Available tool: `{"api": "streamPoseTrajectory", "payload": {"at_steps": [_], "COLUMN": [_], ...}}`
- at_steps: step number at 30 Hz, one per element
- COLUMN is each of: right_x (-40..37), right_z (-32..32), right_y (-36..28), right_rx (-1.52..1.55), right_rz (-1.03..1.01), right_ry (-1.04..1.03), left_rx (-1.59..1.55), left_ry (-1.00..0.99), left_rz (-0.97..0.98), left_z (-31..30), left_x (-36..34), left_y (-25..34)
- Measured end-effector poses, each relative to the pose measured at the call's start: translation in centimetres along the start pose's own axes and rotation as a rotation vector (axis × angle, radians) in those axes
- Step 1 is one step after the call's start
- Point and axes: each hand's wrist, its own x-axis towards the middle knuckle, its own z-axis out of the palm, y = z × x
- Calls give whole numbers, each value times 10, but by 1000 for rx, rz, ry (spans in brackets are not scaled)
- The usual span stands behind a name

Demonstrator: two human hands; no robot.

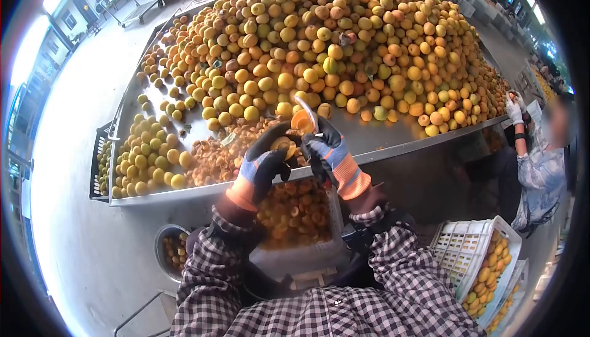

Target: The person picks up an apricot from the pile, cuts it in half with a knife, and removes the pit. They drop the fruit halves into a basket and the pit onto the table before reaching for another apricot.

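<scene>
Both my hands wear black gloves with orange and grey cuffs, close together above the near edge of a metal table (pixel 393 152). My left hand (pixel 265 159) is closed round a cut piece of yellow fruit (pixel 283 146). In my right hand (pixel 322 149) is a knife, its curved blade (pixel 305 111) pointing up. An orange fruit half (pixel 302 121) shows beside the blade, between the hands; which hand supports it I cannot tell. Behind them rises a large heap of yellow-orange fruit (pixel 344 48). Pitted pieces (pixel 212 159) lie to the left of my left hand.
Below the table edge stands a crate of cut fruit (pixel 295 214). A bucket (pixel 161 257) is at lower left, a black crate (pixel 100 159) at far left. White crates (pixel 452 251) of fruit stand at lower right. A seated person (pixel 541 171) works at the right end.
</scene>
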Motion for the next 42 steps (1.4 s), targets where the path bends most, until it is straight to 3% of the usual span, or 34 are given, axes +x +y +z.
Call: {"api": "streamPoseTrajectory", "payload": {"at_steps": [3, 6, 7, 9, 11, 12, 13, 15, 21, 24, 29, 32, 34, 38, 42], "right_x": [-9, -18, -25, -27, -17, -18, -15, -4, 2, 6, 11, 9, 6, 13, 20], "right_z": [7, -3, 13, 2, 8, 0, 4, 1, 24, 29, 32, 34, 38, 37, 35], "right_y": [-19, -34, -58, -46, -40, -50, -45, -34, -45, -40, -30, -26, -27, -17, -12], "right_rx": [137, -208, -385, -293, -301, -71, 83, 103, 255, 92, 46, 47, 244, 276, 423], "right_rz": [74, 122, 46, -13, -336, -95, -225, -438, -581, -622, -644, -623, -444, -425, -249], "right_ry": [32, -387, -424, -358, 9, 28, 151, 282, 301, 325, 217, 242, 358, 334, 330], "left_rx": [178, 181, 176, 214, 226, 102, 97, 105, 175, 229, 114, 217, 220, 286, 284], "left_ry": [46, 79, 79, 109, 34, 3, -12, -42, -80, -87, -72, -90, -89, -77, -60], "left_rz": [93, 97, 116, 118, 49, 32, 22, -82, -26, -48, -90, -43, -48, 9, 93], "left_z": [-11, -23, -25, -25, -22, -17, -11, 1, 10, 12, 14, 13, 12, 5, -1], "left_x": [4, 6, 7, 9, 7, 5, 4, 1, 4, 4, -1, -2, -2, 1, 3], "left_y": [-3, -7, -8, -11, -13, -15, -15, -18, -47, -46, -40, -36, -37, -43, -56]}}
